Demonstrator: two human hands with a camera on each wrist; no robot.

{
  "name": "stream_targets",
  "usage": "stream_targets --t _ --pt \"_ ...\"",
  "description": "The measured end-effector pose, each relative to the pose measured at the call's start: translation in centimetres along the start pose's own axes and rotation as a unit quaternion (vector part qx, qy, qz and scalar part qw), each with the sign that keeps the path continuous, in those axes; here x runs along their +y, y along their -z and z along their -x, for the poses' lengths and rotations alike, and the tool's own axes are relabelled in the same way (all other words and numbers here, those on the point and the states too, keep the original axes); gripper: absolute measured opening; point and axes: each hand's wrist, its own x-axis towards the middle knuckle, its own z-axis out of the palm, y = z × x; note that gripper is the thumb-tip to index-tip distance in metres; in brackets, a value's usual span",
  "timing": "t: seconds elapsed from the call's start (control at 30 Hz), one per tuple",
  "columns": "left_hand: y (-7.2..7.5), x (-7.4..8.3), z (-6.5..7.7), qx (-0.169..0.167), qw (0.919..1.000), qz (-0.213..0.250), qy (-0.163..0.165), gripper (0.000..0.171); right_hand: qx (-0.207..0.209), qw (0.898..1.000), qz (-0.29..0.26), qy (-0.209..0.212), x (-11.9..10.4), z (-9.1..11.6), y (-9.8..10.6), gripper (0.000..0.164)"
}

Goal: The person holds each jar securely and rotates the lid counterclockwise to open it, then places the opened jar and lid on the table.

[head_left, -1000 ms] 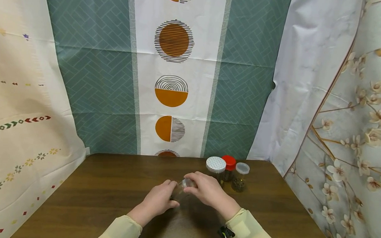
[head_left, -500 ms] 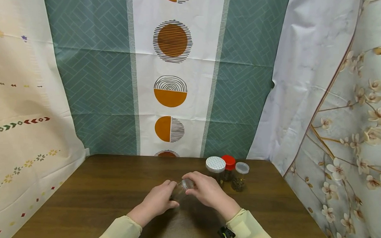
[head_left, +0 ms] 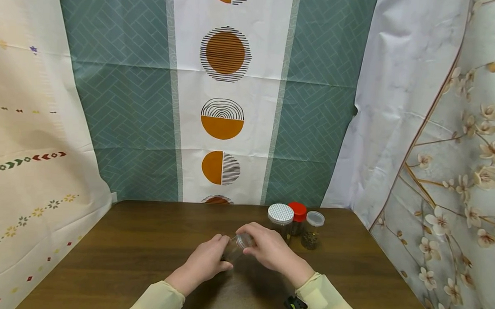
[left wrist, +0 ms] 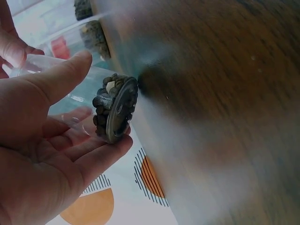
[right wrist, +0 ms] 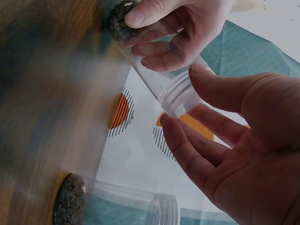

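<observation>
A clear plastic jar (head_left: 233,249) leans tilted over the table between both hands, its threaded top toward the right. Dark pellets (left wrist: 104,105) and one pale piece lie at its base. My left hand (head_left: 204,260) holds the jar body, thumb on one side and fingers on the other, in the left wrist view. At the top end, my right hand (head_left: 273,248) grips the clear lid (right wrist: 183,101) between thumb and fingertips. The right palm stands off the lid in the right wrist view. In the head view the left hand hides the jar's lower part.
Three jars stand close together at the back right: one with a white patterned lid (head_left: 280,213), one with a red lid (head_left: 298,211), one with a translucent lid (head_left: 315,218) and dark contents. The wooden table (head_left: 146,242) ends at hanging cloth (head_left: 130,123).
My right thumb and fingers have shifted slightly round the lid, and more of the lid shows between them. The left hand and the jar stay nearly in place.
</observation>
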Motion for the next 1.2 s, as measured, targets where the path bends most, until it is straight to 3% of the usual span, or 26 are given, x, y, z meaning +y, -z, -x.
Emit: stream_targets --t 0.13,0.27,0.43,0.57,1.2 --pt "-0.1 0.0 0.1 0.008 0.9999 -0.002 -0.010 0.053 0.001 1.000 -0.012 -0.002 0.2 0.0 0.0 0.055" --pt "-0.2 0.0 0.2 0.005 1.0000 -0.002 -0.008 0.054 -0.009 0.999 -0.030 -0.039 0.2 0.0 0.2 0.065" --pt "-0.3 0.1 0.0 -0.007 0.9999 -0.007 0.001 0.057 -0.011 0.995 -0.013 -0.099 -0.1 -0.3 0.2 0.064" --pt "-0.2 0.1 -0.1 -0.013 0.9999 -0.007 0.007 0.059 -0.019 0.993 0.009 -0.117 -0.2 -0.5 -0.1 0.060" --pt "0.0 -0.1 -0.3 -0.020 0.9998 -0.005 0.002 0.058 -0.013 0.997 0.017 -0.072 -0.8 -0.6 0.0 0.045"
